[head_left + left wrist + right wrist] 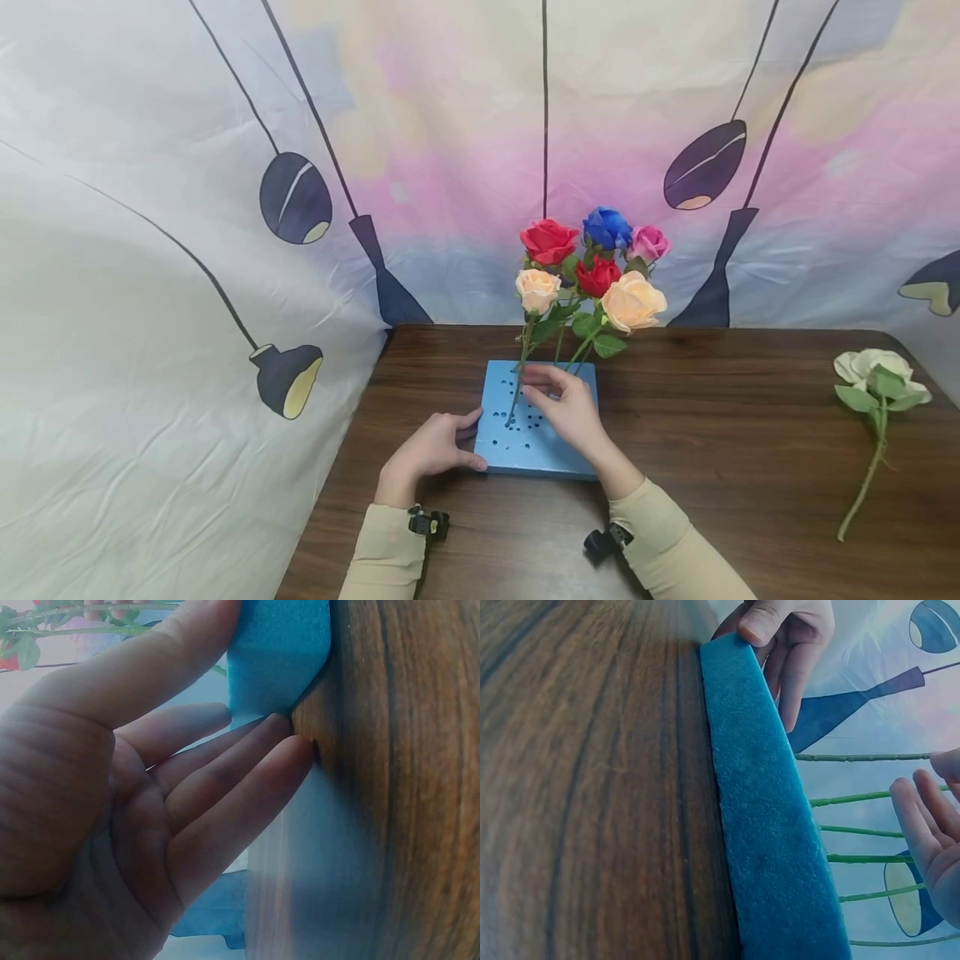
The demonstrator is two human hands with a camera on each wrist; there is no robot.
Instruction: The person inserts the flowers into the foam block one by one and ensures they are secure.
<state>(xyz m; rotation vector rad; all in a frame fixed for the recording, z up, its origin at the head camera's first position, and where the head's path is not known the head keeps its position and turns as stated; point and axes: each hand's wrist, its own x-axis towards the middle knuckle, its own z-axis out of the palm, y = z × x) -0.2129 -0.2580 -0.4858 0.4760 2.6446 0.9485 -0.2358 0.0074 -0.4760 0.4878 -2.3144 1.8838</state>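
Observation:
A light blue foam block with several small holes lies on the table. Upright in front is a small peach rose, its stem's lower end at a hole in the block. My right hand pinches this stem between thumb and fingertips. At the block's left edge rests my left hand, thumb near the front corner and fingers extended along the side; the left wrist view shows its thumb and index finger against the foam. Behind stand a red rose, a blue rose and a larger peach rose.
A second red rose and a pink rose are in the same cluster. One white rose lies on the brown wooden table at the right. A painted cloth hangs behind the table.

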